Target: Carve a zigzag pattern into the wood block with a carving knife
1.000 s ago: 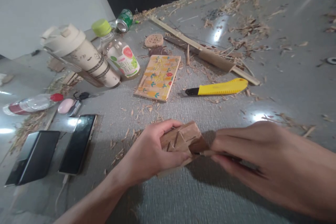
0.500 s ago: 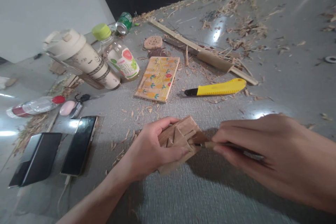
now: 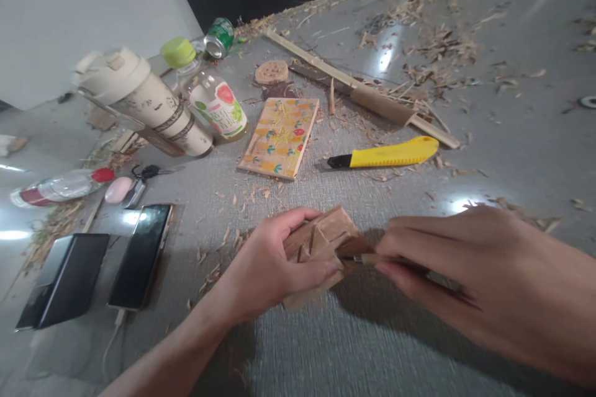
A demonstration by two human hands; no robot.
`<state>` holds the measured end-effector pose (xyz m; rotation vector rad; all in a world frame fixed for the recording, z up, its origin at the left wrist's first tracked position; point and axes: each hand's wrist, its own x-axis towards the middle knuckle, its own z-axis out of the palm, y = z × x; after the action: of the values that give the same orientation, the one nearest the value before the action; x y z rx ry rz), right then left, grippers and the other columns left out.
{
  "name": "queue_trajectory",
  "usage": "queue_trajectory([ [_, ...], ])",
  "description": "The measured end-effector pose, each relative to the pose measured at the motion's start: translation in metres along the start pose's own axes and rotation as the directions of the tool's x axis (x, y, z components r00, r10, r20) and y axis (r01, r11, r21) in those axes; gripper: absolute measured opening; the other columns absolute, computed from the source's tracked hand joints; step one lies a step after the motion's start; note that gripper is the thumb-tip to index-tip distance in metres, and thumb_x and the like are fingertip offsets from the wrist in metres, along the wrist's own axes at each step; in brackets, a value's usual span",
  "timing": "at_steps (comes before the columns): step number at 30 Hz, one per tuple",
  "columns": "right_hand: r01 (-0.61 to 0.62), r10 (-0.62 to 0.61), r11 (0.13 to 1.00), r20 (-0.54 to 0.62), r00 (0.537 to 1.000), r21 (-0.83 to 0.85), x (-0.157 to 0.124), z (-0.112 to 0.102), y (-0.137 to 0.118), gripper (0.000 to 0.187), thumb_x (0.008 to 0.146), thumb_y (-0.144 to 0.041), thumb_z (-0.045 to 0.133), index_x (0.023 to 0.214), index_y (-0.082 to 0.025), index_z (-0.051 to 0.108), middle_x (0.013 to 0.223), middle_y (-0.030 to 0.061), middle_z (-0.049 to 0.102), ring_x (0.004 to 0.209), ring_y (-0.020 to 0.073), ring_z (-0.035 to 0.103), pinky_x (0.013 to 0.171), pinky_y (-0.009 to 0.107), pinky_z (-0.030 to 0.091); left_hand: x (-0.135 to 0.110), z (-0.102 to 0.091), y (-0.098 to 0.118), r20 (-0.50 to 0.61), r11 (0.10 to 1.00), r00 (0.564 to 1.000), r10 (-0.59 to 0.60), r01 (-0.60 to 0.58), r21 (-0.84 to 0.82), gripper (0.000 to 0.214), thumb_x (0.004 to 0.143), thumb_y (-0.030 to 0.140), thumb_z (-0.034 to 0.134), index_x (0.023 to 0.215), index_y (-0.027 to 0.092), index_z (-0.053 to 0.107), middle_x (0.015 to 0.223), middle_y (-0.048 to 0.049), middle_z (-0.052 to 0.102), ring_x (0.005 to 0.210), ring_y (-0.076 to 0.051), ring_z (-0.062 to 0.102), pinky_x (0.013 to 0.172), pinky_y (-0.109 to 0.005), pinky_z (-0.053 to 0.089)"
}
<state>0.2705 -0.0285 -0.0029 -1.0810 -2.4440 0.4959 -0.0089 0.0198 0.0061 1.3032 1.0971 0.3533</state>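
My left hand (image 3: 279, 260) grips a carved wooden block (image 3: 333, 223), with the thumb across its near side and the fingers behind it. Grooves and raised flat facets show on the block's upper face. My right hand (image 3: 456, 279) is closed around the handle of a carving knife (image 3: 367, 258), most of which the fingers hide. Its short metal tip touches the right side of the block, close to my left thumb. Beyond the hands lies a yellow utility knife (image 3: 391, 154). A painted wooden board (image 3: 282, 136) rests to its left.
At the left stand a tumbler (image 3: 149, 99) and a green-capped bottle (image 3: 209, 93), with a green can (image 3: 218, 37) behind. A phone (image 3: 142, 254) with a cable, a black case (image 3: 69, 279) and a red-capped bottle (image 3: 60, 187) lie nearer. Wooden strips (image 3: 321, 65) and shavings (image 3: 442, 49) litter the back.
The block has tilted slightly in my left hand. The knife tip remains against its right side, and my right hand has shifted only a little.
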Motion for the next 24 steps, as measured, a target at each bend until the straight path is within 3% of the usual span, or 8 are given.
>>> queue_trajectory([
  [11, 0.019, -0.018, 1.000, 0.034, 0.999, -0.011, 0.0017, 0.0029, -0.0042, 0.027, 0.120, -0.026, 0.052, 0.093, -0.027, 0.055, 0.074, -0.0045, 0.060, 0.054, 0.0147, 0.050, 0.059, 0.041, 0.026, -0.0039, 0.0023, 0.0001, 0.024, 0.997, 1.000, 0.014, -0.016, 0.077, 0.041, 0.083, 0.030, 0.090, 0.121, 0.020, 0.080, 0.101, -0.0011, 0.080, 0.089, -0.021, 0.070, 0.078, -0.029, 0.055],
  [18, -0.004, 0.004, 0.999, -0.007, 1.000, 0.031, 0.0027, -0.0015, 0.0009, 0.030, 0.122, -0.029, 0.052, 0.092, -0.027, 0.056, 0.071, -0.0052, 0.057, 0.053, 0.0122, 0.048, 0.056, 0.037, 0.027, -0.0013, 0.0021, 0.0022, 0.023, 1.000, 0.999, 0.028, -0.027, -0.007, 0.045, 0.084, 0.035, 0.094, 0.122, 0.022, 0.075, 0.103, -0.0005, 0.080, 0.088, -0.020, 0.069, 0.077, -0.028, 0.055],
  [24, -0.010, 0.010, 0.999, -0.005, 1.000, 0.034, 0.0035, -0.0030, 0.0013, 0.029, 0.120, -0.029, 0.055, 0.091, -0.026, 0.058, 0.071, -0.0045, 0.060, 0.052, 0.0125, 0.050, 0.055, 0.037, 0.027, -0.0042, 0.0057, 0.0061, -0.028, 0.999, 0.999, 0.037, -0.036, 0.041, 0.029, 0.090, 0.032, 0.084, 0.114, 0.023, 0.071, 0.093, 0.0019, 0.073, 0.080, -0.018, 0.065, 0.071, -0.027, 0.052],
])
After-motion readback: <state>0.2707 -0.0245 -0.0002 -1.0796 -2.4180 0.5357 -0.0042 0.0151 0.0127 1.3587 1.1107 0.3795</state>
